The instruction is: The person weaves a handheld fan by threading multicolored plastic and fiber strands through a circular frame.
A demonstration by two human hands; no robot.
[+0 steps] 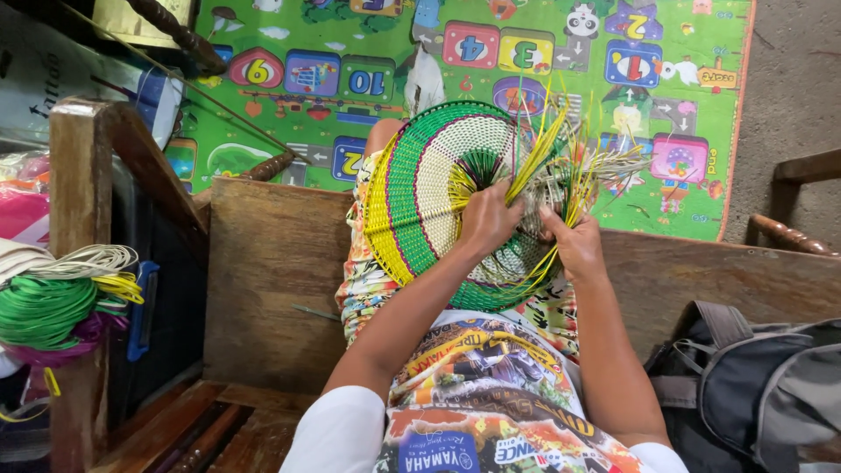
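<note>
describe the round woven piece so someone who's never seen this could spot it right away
Start at the wooden bench in front of the bright play mat. On the seated person's lap, both hands, left hand and right hand, grip a round woven disc. It alone has green, white and yellow rings, with loose yellow strips sticking out.

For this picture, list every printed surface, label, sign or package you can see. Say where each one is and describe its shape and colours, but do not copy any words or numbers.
Play mat: on the floor ahead, green with coloured rounded tiles.
Printed sheet: top left, white with dark lettering.
Printed apron: on the person's lap, multicoloured panels.
</note>
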